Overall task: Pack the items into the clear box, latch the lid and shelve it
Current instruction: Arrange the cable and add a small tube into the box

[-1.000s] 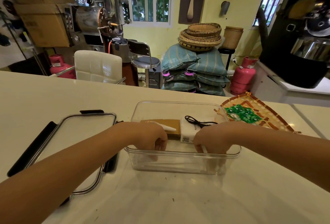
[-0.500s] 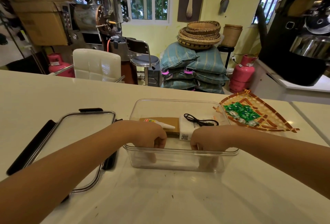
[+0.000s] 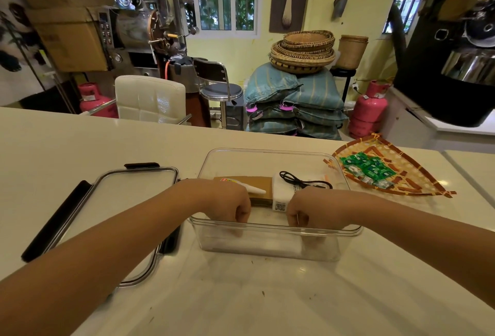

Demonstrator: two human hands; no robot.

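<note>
1. Clear rectangular plastic box point(image 3: 270, 239): centre of frame, standing on the cream worktop point(image 3: 241, 295), open at the top.
2. Left hand point(image 3: 227, 205): grip curled over the box's near rim, fingers hooked down inside the near wall, clamped on the box.
3. Right hand point(image 3: 308, 209): likewise curled over the near rim, right of the left hand, fingers inside the wall, clamped on the box.
4. Flat brown cardboard packet point(image 3: 258, 184): lying inside the box, left of centre.
5. White tube with a tapered tip point(image 3: 251, 188): lying across the brown packet.
6. White carton with a printed square code point(image 3: 281, 193): inside the box, just right of the brown packet.
7. Coiled black cable point(image 3: 302, 181): resting on the white carton.
8. Clear lid with black latches point(image 3: 107, 217): lower left of frame, flat on the worktop beside the box.
9. Woven fan-shaped tray point(image 3: 417, 188): right of frame, carrying small green wrapped sachets point(image 3: 367, 168).
</note>
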